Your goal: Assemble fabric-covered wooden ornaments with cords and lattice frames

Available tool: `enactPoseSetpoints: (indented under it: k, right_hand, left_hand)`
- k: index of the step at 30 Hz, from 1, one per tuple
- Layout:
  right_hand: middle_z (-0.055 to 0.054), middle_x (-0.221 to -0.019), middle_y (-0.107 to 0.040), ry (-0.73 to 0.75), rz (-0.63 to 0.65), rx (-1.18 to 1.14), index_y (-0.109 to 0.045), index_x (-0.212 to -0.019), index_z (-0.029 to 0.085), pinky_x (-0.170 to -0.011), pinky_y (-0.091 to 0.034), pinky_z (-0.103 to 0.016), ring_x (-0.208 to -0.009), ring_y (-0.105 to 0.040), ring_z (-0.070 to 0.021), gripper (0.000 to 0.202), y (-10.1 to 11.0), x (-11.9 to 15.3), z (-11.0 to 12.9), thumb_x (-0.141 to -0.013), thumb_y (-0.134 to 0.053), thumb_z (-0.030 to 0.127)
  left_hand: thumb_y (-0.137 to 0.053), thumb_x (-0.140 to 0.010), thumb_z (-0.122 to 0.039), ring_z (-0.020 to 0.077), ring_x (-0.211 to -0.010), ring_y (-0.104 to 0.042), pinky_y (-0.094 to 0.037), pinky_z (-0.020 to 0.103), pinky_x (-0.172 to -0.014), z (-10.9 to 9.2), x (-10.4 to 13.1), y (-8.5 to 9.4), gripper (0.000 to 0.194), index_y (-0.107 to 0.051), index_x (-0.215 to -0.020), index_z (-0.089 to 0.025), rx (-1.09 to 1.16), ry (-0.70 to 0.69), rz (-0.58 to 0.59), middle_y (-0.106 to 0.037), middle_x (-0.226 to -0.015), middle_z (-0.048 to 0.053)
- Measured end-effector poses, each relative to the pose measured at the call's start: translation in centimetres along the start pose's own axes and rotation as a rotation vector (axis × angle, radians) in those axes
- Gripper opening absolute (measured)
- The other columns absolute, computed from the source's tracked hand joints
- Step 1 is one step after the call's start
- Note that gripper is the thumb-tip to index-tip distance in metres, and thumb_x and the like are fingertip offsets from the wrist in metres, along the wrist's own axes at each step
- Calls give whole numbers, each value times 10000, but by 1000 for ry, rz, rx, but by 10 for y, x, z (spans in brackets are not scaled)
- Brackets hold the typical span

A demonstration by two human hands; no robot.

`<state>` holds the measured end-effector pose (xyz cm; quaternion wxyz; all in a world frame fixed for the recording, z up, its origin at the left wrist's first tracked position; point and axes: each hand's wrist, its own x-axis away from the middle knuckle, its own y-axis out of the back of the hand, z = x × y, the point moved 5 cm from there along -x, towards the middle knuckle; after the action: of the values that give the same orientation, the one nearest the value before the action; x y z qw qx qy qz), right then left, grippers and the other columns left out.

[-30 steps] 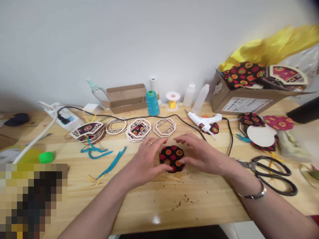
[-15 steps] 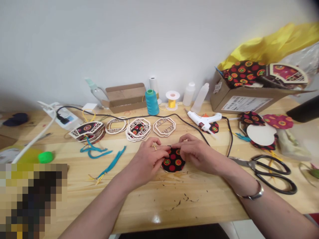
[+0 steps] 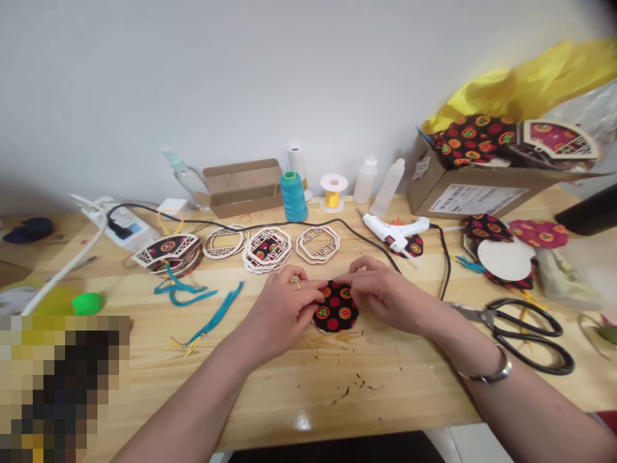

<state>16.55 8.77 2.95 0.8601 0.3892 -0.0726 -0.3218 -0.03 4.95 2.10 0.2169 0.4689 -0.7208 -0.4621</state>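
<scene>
A round black fabric piece (image 3: 336, 314) printed with red dots and orange-and-green flowers lies on the wooden table in front of me. A thin pale rim shows along its lower edge. My left hand (image 3: 288, 302) grips its left side, fingers curled and the index fingertip along the top edge. On the opposite side my right hand (image 3: 380, 292) holds the piece with bent fingers, its index fingertip at the top edge too. The thumbs and undersides are partly hidden. Dark fabric scraps (image 3: 346, 391) are scattered just below it.
Lattice wooden frames (image 3: 318, 244) stand behind my hands, beside a white glue gun (image 3: 396, 233) with a black cord. Large black-handled scissors (image 3: 530, 334) rest at right. Blue tassels (image 3: 214, 318) lie left. A teal thread cone (image 3: 293, 198) and a filled cardboard box (image 3: 475, 193) line the back.
The two index fingertips have drawn slightly apart at the top edge, so a little more of the fabric shows there. Both hands otherwise keep their hold, and the surroundings look unchanged.
</scene>
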Motion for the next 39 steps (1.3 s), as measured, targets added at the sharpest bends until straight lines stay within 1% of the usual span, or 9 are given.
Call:
enactPoseSetpoints:
  k: [5,10,12,16,19,24,28,33,39]
  right_hand:
    - [-51,-821,-646,-1,-34,-9,-528,-601,182,-801,-470,-323,-962,-502,-194,287,4,1,-3,-688,-415,-68]
    - [-63,-904,-622,4,-174,2,-562,-637,183,-817,-469,-326,-976,-530,-184,321,13,4,-8,-644,-400,-94]
    - [-55,-902,-618,16,-169,-24,-557,-629,185,-809,-471,-312,-965,-533,-174,331,14,4,-6,-629,-393,-103]
    - [-35,-778,-594,5,-49,-32,-526,-571,183,-732,-469,-282,-887,-536,-168,304,10,4,-4,-629,-406,-90]
    - [-25,-715,-567,-14,-11,-10,-520,-554,181,-698,-456,-270,-872,-539,-170,298,9,4,-4,-630,-408,-85]
    - [-32,-737,-572,-29,-24,30,-539,-556,174,-695,-444,-264,-862,-546,-168,290,10,5,-6,-641,-418,-76]
    - [-51,-811,-578,-37,-99,79,-575,-561,165,-710,-450,-278,-831,-563,-163,272,15,4,-7,-649,-445,-57]
    - [-41,-783,-591,-21,-209,43,-569,-558,167,-706,-456,-277,-784,-574,-150,280,20,6,-8,-631,-426,-62]
    - [-21,-741,-614,17,-80,-143,-529,-544,179,-689,-458,-253,-820,-571,-150,300,14,7,-3,-584,-372,-74]
  left_hand:
    - [-550,-813,-125,234,-1019,-461,-436,445,-890,-1,0,3,178,-670,-915,-209,-19,-5,-37,-694,-1114,6]
    - [-521,-840,-138,218,-965,-490,-439,431,-893,0,-1,13,163,-657,-913,-190,-12,-21,-174,-706,-991,40]
    - [-500,-857,-137,208,-930,-501,-445,418,-875,0,-2,15,179,-661,-916,-185,-9,-29,-195,-704,-939,44]
    - [-501,-865,-151,200,-913,-528,-438,424,-897,0,-3,11,201,-684,-933,-200,0,-52,-143,-714,-936,37]
    - [-525,-857,-166,198,-904,-545,-440,428,-898,1,-3,7,191,-704,-898,-217,-11,-53,-93,-716,-957,31]
    - [-547,-849,-163,194,-906,-531,-449,403,-884,2,-4,6,162,-700,-872,-210,-36,-50,-71,-715,-967,20]
    - [-535,-847,-148,192,-901,-537,-454,399,-871,2,-3,7,170,-693,-865,-209,-27,-54,-86,-709,-955,25]
    - [-477,-862,-130,189,-881,-568,-468,374,-818,5,-2,15,213,-677,-896,-197,-6,32,-193,-691,-907,44]
    - [-529,-840,-184,158,-764,-593,-454,300,-680,11,-1,13,133,-659,-837,-214,80,209,-76,-660,-798,2]
